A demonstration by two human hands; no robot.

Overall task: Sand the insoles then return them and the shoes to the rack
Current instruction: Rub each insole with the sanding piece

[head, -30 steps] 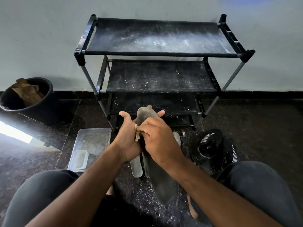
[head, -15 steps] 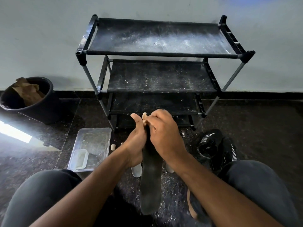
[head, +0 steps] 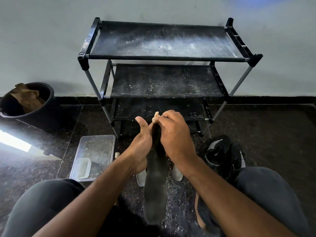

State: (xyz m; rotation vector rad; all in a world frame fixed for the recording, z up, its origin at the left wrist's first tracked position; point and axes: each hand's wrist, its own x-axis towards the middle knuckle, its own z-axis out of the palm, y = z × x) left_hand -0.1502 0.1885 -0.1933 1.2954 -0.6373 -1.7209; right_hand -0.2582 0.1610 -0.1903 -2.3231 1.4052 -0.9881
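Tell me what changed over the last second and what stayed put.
The right hand, pinching the sandpaper scrap, slid up the insole to its top end. The insole turned from face-on to nearly edge-on, and its top is now covered. The left hand kept its hold on the insole. The rack, shoes, plastic tray and bucket stayed put.

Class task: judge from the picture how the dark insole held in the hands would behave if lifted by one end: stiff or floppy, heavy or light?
The insole looks thin and flat, so it is probably light. It hangs fairly straight below the left hand and right hand, suggesting some stiffness, though it would likely flex. Its matte surface seems unlikely to slip.
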